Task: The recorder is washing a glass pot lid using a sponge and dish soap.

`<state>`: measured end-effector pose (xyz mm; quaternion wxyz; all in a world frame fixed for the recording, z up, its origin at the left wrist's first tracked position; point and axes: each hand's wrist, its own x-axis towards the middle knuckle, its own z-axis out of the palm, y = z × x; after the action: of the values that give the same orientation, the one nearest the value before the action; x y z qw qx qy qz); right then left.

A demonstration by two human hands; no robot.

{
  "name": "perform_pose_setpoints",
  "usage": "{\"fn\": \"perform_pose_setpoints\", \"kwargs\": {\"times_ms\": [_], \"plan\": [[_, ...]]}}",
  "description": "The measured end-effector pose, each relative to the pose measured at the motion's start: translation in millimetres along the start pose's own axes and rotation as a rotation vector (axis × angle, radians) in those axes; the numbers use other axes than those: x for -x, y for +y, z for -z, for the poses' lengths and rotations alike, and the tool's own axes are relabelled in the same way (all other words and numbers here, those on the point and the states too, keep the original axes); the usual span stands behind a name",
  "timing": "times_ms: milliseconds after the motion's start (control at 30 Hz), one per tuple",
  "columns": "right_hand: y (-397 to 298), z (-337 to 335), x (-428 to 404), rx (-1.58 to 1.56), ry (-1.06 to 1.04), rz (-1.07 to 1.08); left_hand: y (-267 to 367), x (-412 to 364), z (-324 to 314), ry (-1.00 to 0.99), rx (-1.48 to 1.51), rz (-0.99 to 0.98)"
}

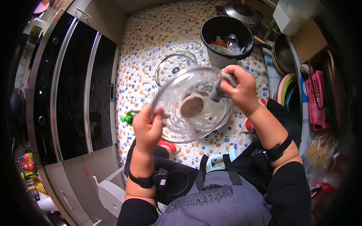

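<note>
Between my hands a round glass pot lid [175, 127] is held up, tilted and blurred. My left hand [149, 124] grips its rim at the left. A grey cloth [217, 91] and a silvery mesh scourer are pinched in my right hand [239, 87] at the lid's upper right edge. Beneath the lid, partly hidden by it, a basin with water and suds shows through the glass; the round brownish thing seen in the middle is unclear. A second glass lid [176, 70] lies on the tiled floor beyond. A bottle with a green pump top [126, 119] lies left of my left hand.
A lined trash bin [223, 59] holding waste stands at the back right. Frying pans [284, 55], coloured basins [282, 84] and a pink plastic basket [315, 99] are on the right. Black-fronted appliances [76, 84] line the left, above a white stool [111, 197]. A light blue stool [222, 161] is below me.
</note>
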<state>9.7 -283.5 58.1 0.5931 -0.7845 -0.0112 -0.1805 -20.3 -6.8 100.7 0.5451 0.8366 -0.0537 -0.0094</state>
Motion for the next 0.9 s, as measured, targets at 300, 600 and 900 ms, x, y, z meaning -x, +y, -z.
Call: {"fn": "perform_pose_setpoints", "kwargs": {"times_ms": [300,600,900], "plan": [[-26.1,-23.2,13.9,0.249,-0.416,0.638,-11.7,1.7,-32.1,-0.086,-0.657,-0.577],[-2.8,-1.3,-1.7,-0.116,-0.064,-0.17,-2.0,-8.1,-9.0,0.273,0.275,0.174],[18.0,-3.8,8.2,-0.094,0.02,-0.271,-36.7,-8.5,-7.8,0.026,0.681,0.486]]}}
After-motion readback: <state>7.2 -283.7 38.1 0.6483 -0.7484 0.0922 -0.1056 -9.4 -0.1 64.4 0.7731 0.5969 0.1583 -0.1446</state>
